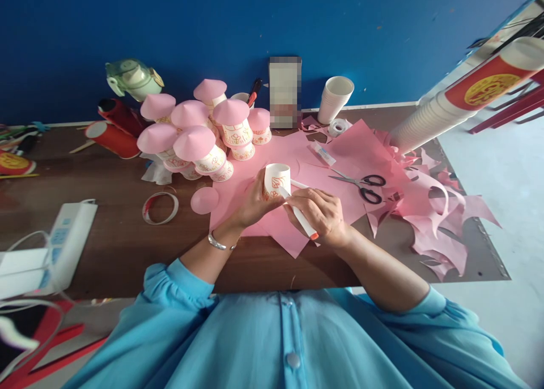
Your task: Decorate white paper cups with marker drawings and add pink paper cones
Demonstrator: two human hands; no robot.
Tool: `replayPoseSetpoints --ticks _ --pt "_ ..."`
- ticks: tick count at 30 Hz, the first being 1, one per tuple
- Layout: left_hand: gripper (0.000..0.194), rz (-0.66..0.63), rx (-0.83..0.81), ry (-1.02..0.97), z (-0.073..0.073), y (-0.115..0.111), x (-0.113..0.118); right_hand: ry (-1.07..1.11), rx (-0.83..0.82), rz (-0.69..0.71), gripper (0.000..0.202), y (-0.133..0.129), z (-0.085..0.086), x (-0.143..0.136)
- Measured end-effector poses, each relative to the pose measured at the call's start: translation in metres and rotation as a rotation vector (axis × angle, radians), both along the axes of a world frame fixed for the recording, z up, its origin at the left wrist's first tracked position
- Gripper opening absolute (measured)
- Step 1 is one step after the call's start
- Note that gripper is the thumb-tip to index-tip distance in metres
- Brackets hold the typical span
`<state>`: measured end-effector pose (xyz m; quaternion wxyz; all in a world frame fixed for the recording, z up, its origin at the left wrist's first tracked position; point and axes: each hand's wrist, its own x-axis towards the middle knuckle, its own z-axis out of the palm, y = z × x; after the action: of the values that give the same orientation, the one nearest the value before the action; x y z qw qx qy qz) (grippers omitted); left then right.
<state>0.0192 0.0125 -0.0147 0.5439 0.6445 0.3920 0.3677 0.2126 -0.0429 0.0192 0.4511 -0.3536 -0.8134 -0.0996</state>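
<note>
A white paper cup (277, 176) with orange leaf and flower drawings is held over pink paper by my left hand (259, 202), its fingers wrapped round the side. My right hand (321, 214) grips a white marker (302, 220) with an orange end, its tip at the cup's wall. What looks like the marker's white cap (300, 184) sticks out from behind the right fingers. To the left stand several decorated paper cups topped with pink paper cones (194, 143). A pink paper disc (204, 200) lies near my left wrist.
Black-handled scissors (369, 188), a glue stick (323, 153) and pink scraps (437, 213) lie to the right. A tall cup stack (442, 117) leans at the right edge. Behind stand a phone (284, 93) and stacked white cups (334, 100). A tape roll (160, 208) and power strip (68, 244) are left.
</note>
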Motion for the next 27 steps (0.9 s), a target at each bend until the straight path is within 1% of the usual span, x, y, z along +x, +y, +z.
replayPoseSetpoints --ticks 5,8,20,27 --pt "0.075 0.011 -0.055 -0.007 0.009 -0.002 0.001 0.021 -0.011 -0.020 0.020 0.001 0.002 0.003" --pt "0.072 -0.009 -0.087 -0.022 0.012 -0.002 0.001 0.027 -0.007 -0.032 0.018 0.002 0.003 0.004" --pt "0.064 -0.066 -0.116 -0.073 0.004 0.002 0.000 0.051 -0.021 -0.051 0.026 0.004 0.000 0.008" --pt "0.066 -0.038 -0.105 -0.068 0.003 0.001 0.000 0.059 -0.020 -0.040 0.021 0.004 0.002 0.008"
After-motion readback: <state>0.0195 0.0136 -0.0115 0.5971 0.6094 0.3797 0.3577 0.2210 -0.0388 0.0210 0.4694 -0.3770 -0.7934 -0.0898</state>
